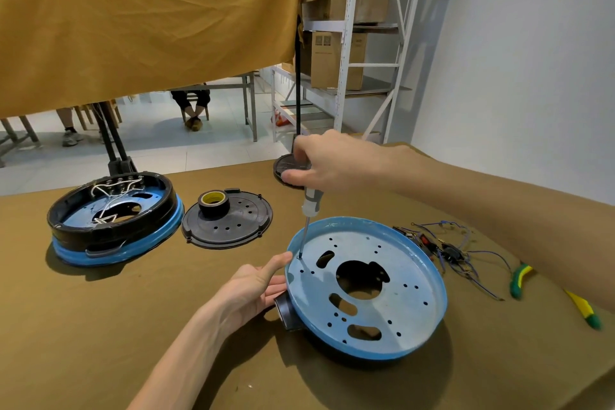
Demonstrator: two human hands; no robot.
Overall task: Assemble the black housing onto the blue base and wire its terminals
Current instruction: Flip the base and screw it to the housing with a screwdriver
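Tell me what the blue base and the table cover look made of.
Blue base: probably painted sheet metal; thin rolled rim, punched holes, worn pale centre with a dull sheen. Table cover: woven fabric, matt olive-brown, with soft creases and no shine.

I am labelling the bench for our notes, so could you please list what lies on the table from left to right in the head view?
Assembled black-and-blue unit → black perforated cover carrying a tape roll → blue base → wiring bundle → green-and-yellow pliers.
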